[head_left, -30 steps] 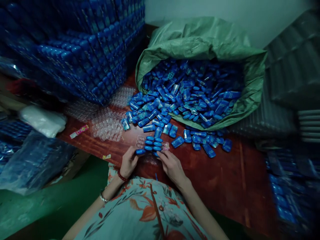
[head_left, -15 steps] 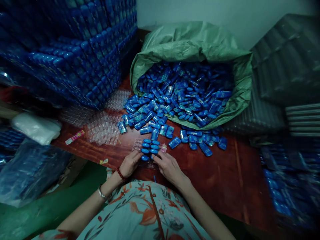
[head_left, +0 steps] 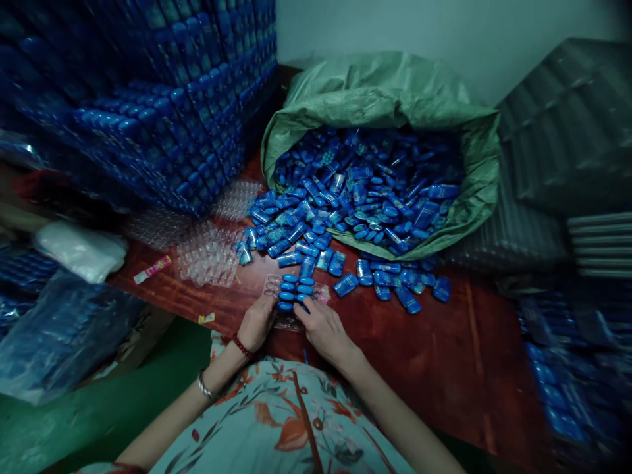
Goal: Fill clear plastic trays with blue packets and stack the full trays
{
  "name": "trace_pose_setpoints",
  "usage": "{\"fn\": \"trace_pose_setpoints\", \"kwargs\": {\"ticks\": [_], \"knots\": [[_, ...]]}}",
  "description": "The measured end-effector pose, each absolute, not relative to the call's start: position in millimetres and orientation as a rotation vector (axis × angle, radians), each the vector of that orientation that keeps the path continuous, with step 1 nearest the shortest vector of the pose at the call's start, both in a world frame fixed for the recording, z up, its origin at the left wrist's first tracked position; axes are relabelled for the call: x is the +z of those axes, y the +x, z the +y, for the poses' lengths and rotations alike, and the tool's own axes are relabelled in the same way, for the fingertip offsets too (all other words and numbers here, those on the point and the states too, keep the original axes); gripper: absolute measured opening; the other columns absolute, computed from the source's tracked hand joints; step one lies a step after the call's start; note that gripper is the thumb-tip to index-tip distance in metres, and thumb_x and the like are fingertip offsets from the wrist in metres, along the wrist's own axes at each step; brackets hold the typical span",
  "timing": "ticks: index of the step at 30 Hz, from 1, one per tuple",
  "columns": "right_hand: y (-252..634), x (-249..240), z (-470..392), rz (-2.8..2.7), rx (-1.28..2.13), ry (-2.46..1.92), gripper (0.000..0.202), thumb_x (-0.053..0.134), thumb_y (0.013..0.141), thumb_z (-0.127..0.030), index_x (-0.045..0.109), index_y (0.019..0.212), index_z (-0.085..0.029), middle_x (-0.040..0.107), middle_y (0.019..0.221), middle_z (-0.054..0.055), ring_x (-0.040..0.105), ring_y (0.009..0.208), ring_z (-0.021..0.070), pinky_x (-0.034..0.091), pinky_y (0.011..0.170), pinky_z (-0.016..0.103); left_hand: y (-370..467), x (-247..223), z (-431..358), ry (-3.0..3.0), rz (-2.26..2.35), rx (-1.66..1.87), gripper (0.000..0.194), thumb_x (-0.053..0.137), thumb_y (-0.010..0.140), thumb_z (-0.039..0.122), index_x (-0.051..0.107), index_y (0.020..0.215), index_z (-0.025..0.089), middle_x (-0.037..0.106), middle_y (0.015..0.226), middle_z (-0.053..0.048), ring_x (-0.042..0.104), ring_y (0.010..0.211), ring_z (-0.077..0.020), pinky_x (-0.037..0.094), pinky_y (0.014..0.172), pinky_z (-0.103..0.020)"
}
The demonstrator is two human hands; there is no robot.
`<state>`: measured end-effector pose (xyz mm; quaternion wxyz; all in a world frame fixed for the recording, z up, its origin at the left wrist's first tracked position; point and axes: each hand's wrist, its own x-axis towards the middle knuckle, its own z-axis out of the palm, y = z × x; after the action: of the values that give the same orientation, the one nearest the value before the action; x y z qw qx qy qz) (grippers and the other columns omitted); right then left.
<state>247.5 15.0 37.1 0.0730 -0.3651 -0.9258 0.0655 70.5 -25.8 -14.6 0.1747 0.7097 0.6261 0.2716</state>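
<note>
In front of my body a clear plastic tray with moulded pockets lies on the table. Small blue oval-ended containers stand in it in two columns, side by side. My left hand is closed at the tray's left edge, its fingertips against the left column and partly hidden. The fingers of my right hand pinch at the near end of the right column, on a blue container. Just beyond the columns, loose blue containers lie flat in a spread.
A green woven sack spills blue containers onto the brown table. Filled trays are stacked high at the left, with empty clear trays below. Grey tray stacks stand right; a white plastic bag lies left.
The view has shifted slightly. My right fingers have moved inward, nearer the left column, over the near end of the blue containers. My left hand stays at the tray's left side.
</note>
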Motion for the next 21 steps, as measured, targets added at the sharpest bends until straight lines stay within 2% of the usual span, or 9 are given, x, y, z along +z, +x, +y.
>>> {"fn": "trace_pose_setpoints", "kwargs": {"ticks": [2, 5, 7, 10, 12, 14, 16, 19, 21], "knots": [[250.8, 36.9, 14.1, -2.750, 0.162, -1.045, 0.024, 0.048, 0.088, -0.016, 0.060, 0.108, -0.019, 0.060, 0.087, 0.006, 0.057, 0.077, 0.0169, 0.045, 0.067, 0.027, 62.7, -5.6, -25.8, 2.012, 1.763, 0.715, 0.010, 0.046, 0.084, 0.016, 0.053, 0.091, 0.015, 0.058, 0.083, -0.006, 0.056, 0.078, -0.0187, 0.049, 0.070, -0.032], [262.0, 36.0, 14.8, -2.578, 0.175, -1.022, 0.028, 0.048, 0.090, -0.028, 0.059, 0.115, -0.020, 0.062, 0.087, 0.006, 0.059, 0.076, 0.0159, 0.045, 0.069, 0.026, 41.5, 14.2, -18.7, 2.012, 1.579, 0.702, 0.017, 0.051, 0.084, 0.019, 0.052, 0.100, 0.015, 0.059, 0.090, -0.007, 0.056, 0.082, -0.0179, 0.048, 0.073, -0.031], [268.4, 36.2, 24.5, -2.402, 0.261, -1.116, 0.029, 0.044, 0.092, -0.028, 0.057, 0.117, -0.020, 0.062, 0.093, 0.007, 0.060, 0.081, 0.0150, 0.045, 0.073, 0.025, 27.8, 25.9, -3.7, 1.970, 1.536, 0.743, 0.011, 0.048, 0.086, 0.022, 0.054, 0.093, 0.015, 0.059, 0.084, -0.005, 0.056, 0.076, -0.0156, 0.047, 0.070, -0.028], [265.6, 37.1, 58.1, -2.225, 0.470, -1.357, 0.028, 0.038, 0.094, -0.027, 0.060, 0.110, -0.020, 0.062, 0.097, 0.006, 0.060, 0.089, 0.0152, 0.045, 0.079, 0.025, 22.8, 34.4, 37.3, 1.917, 1.672, 0.785, 0.016, 0.044, 0.090, 0.025, 0.055, 0.086, 0.015, 0.060, 0.081, -0.004, 0.057, 0.076, -0.0146, 0.047, 0.073, -0.026], [254.2, 37.7, 86.0, -2.265, 0.555, -1.502, 0.026, 0.044, 0.092, -0.029, 0.057, 0.112, -0.020, 0.061, 0.103, 0.007, 0.059, 0.095, 0.0185, 0.045, 0.080, 0.028, 32.7, 34.5, 71.0, 1.989, 1.736, 0.598, 0.015, 0.048, 0.088, 0.025, 0.056, 0.095, 0.014, 0.061, 0.093, -0.007, 0.059, 0.087, -0.0162, 0.046, 0.078, -0.027], [239.3, 38.1, 109.7, -2.449, 0.586, -1.585, 0.036, 0.052, 0.087, -0.030, 0.050, 0.122, -0.021, 0.056, 0.114, 0.009, 0.059, 0.097, 0.0223, 0.045, 0.079, 0.032, 48.1, 32.4, 101.1, 2.081, 1.755, 0.275, 0.022, 0.055, 0.083, 0.023, 0.054, 0.104, 0.014, 0.060, 0.103, -0.009, 0.059, 0.094, -0.0185, 0.047, 0.079, -0.027], [226.3, 37.5, 124.8, -2.646, 0.610, -1.593, 0.046, 0.058, 0.083, -0.030, 0.045, 0.126, -0.021, 0.050, 0.121, 0.012, 0.059, 0.096, 0.0243, 0.045, 0.075, 0.033, 62.2, 29.7, 121.5, 2.112, 1.757, 0.087, 0.032, 0.061, 0.077, 0.018, 0.053, 0.107, 0.014, 0.060, 0.105, -0.011, 0.061, 0.092, -0.0208, 0.048, 0.075, -0.027], [219.1, 33.6, 133.6, -2.753, 0.649, -1.560, 0.044, 0.063, 0.079, -0.032, 0.049, 0.119, -0.020, 0.048, 0.119, 0.012, 0.059, 0.093, 0.0243, 0.044, 0.073, 0.032, 70.1, 26.5, 130.5, 2.123, 1.753, 0.040, 0.044, 0.068, 0.068, 0.016, 0.052, 0.109, 0.014, 0.059, 0.105, -0.012, 0.063, 0.090, -0.0243, 0.049, 0.073, -0.030], [223.2, 29.2, 135.0, -2.744, 0.666, -1.565, 0.042, 0.063, 0.078, -0.035, 0.050, 0.114, -0.018, 0.049, 0.115, 0.012, 0.058, 0.094, 0.0241, 0.043, 0.074, 0.031, 65.0, 25.2, 125.1, 2.133, 1.755, 0.047, 0.045, 0.068, 0.069, 0.019, 0.052, 0.111, 0.016, 0.058, 0.107, -0.012, 0.062, 0.091, -0.0254, 0.049, 0.074, -0.032]]}}
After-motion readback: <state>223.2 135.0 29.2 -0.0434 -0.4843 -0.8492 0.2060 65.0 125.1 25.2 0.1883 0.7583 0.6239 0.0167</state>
